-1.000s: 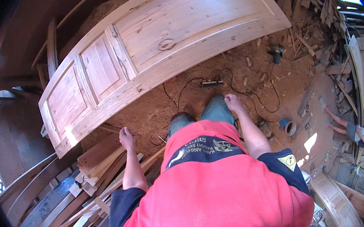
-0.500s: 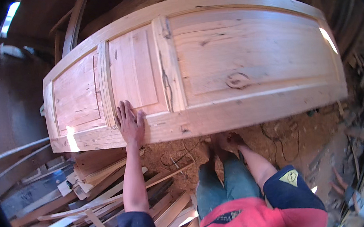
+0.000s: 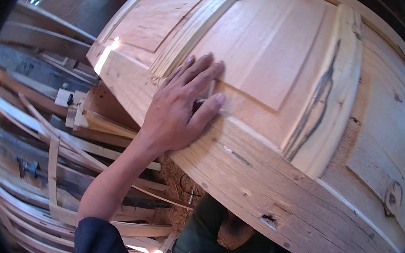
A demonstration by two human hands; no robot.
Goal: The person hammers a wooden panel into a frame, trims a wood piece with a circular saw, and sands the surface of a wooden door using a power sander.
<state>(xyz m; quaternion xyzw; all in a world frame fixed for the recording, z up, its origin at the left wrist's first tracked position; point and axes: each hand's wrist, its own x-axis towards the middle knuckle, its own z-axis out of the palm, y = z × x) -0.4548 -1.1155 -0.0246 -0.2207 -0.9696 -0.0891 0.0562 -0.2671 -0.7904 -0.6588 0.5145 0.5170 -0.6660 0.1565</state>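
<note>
Timber (image 3: 53, 175) cluttered nine o'clock as I saw the left hand (image 3: 179, 109), spread on the panelled door (image 3: 276, 56), risk splinters from a jagged gouge (image 3: 270, 220).

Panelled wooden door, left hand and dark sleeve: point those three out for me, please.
Panelled wooden door (image 3: 266, 52): head view, on the raised panel just beyond the fingers.
Left hand (image 3: 174, 110): head view, on the back of the hand.
Dark sleeve (image 3: 102, 251): head view, on its cloth below the bare forearm.

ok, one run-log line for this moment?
left hand: palm-down on pale wooden panelled door | right hand: out of view | long, thin wooden strips: picture left
</note>
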